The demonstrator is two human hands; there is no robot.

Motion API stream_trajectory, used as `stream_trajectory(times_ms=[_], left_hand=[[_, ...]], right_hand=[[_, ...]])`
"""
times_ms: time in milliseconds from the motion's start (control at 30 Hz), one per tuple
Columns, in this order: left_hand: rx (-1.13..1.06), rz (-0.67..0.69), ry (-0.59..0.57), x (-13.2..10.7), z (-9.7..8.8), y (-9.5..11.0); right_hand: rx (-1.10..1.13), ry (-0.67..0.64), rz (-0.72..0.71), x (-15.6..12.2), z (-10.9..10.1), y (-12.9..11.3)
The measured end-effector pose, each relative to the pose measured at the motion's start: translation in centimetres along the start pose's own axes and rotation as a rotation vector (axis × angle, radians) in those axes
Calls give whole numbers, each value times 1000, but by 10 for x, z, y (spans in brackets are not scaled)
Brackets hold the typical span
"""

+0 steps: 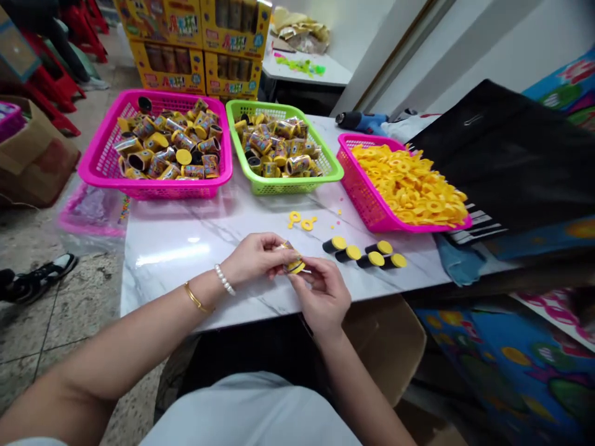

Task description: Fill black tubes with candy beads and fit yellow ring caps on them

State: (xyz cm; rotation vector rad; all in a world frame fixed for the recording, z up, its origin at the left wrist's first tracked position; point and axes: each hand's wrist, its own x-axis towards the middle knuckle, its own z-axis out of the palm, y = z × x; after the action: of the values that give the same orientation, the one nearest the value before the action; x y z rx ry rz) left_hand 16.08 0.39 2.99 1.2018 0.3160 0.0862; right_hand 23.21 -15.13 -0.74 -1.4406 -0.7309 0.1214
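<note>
Both hands meet over the near part of the marble-patterned table, around a small printed tube [294, 265] with a yellow end. My left hand [261, 257] pinches its upper side between thumb and fingers. On the other side, my right hand [324, 290] grips the yellow end with bent fingers, which partly hide it. Just right of my hands stand several short black cylinders [348, 254] with yellow caps. Beyond my fingers lie two yellow ring pieces [307, 224] with small tabs.
A pink basket [153, 183] and a green basket [297, 183] hold many printed tubes. Another pink basket [367, 210] is heaped with yellow ring pieces. Behind them are stacked yellow boxes [171, 68] and a blue power tool [362, 121]. A black sheet [502, 148] leans at right.
</note>
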Motion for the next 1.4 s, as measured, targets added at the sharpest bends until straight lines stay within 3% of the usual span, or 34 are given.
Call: stream_trajectory(times_ms=[133, 233, 333, 500, 733, 867, 967, 1067, 1233, 1400], left_hand=[[16, 99, -66, 2, -5, -2], [48, 179, -56, 3, -10, 2], [65, 174, 13, 4, -13, 5], [144, 12, 48, 7, -10, -1], [149, 58, 29, 6, -8, -4], [96, 31, -106, 2, -8, -1], [7, 31, -221, 3, -11, 0], [-50, 24, -248, 5, -14, -3], [-114, 8, -253, 5, -12, -7], [-159, -84, -255, 1, -9, -5]], right_hand=[[265, 26, 447, 11, 4, -3], [364, -54, 539, 23, 3, -5], [325, -123, 448, 30, -2, -4], [115, -275, 157, 33, -15, 2], [-39, -453, -84, 40, -25, 1], [-122, -394, -308, 39, -21, -1], [-130, -275, -408, 39, -19, 0], [-150, -188, -416, 41, -22, 3], [-166, -331, -377, 40, -24, 1], [-120, -216, -430, 34, -21, -1]])
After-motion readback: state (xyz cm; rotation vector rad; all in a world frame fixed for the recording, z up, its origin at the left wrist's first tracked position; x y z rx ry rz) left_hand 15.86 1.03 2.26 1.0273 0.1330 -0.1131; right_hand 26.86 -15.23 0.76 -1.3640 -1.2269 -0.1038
